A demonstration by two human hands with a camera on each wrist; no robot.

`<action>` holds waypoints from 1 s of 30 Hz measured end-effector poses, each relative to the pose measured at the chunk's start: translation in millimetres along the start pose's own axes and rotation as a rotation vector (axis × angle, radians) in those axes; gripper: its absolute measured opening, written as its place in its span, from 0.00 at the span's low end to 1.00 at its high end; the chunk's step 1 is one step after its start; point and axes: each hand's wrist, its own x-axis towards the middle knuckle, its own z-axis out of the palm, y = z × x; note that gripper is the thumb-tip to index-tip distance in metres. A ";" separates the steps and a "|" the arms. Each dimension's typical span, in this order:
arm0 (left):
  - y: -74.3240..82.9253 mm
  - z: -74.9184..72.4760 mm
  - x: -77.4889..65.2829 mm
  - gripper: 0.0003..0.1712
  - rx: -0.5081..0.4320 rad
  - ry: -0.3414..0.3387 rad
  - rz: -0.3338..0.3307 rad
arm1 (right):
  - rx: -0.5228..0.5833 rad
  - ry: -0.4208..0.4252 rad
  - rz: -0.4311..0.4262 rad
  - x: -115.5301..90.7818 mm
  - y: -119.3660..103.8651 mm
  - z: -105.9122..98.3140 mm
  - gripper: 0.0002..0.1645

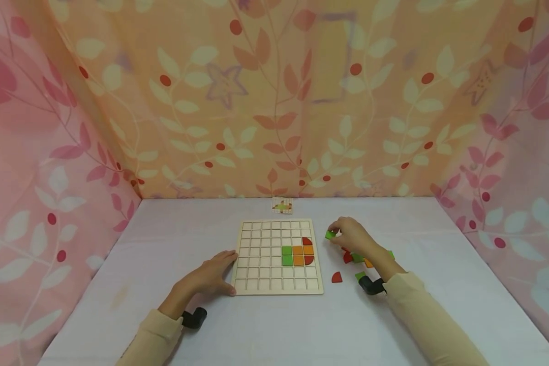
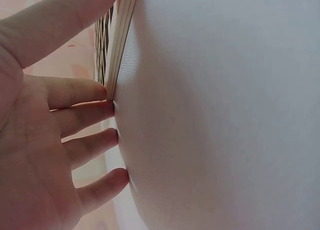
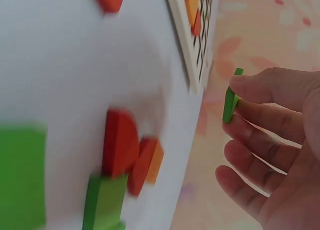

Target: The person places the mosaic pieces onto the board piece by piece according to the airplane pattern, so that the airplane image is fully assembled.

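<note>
A square wooden grid board [image 1: 262, 290] lies on the white table. On its right side sit two green squares [image 1: 286, 255], several orange squares [image 1: 297, 250] and two red quarter-circles [image 1: 307, 241]. My left hand [image 1: 209, 274] rests at the board's left edge, fingers spread and fairly straight, with fingertips and thumb right at its side. Beyond the board's right edge, my right hand [image 1: 353, 237] pinches a green square tile [image 3: 230, 102] between thumb and fingers, raised off the table in the right wrist view. The other fingers of that hand are loosely bent.
Loose red, green and orange pieces [image 1: 358, 258] lie under and beside the right forearm. One red quarter-circle [image 1: 336, 277] lies apart, nearer the board. Behind the board is a small pattern card [image 1: 282, 205]. Floral cloth [image 1: 274, 101] hangs around the table's back and sides.
</note>
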 end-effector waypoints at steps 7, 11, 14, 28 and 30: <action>0.6 0.3 0.2 0.55 -0.012 -0.002 -0.011 | -0.048 -0.029 -0.054 9.2 -28.7 11.9 0.14; 0.7 0.4 1.1 0.55 -0.014 0.005 0.001 | -0.067 -0.032 -0.109 14.7 -43.3 18.3 0.14; 0.6 0.2 1.7 0.55 -0.007 0.011 0.005 | -0.084 -0.033 -0.162 19.2 -52.0 23.4 0.14; 1.2 1.5 1.7 0.56 -0.011 0.006 -0.022 | -0.059 -0.074 -0.252 34.1 -82.8 53.2 0.12; 2.5 1.6 1.0 0.56 -0.016 0.010 -0.027 | -0.065 -0.083 -0.272 35.7 -85.0 56.5 0.10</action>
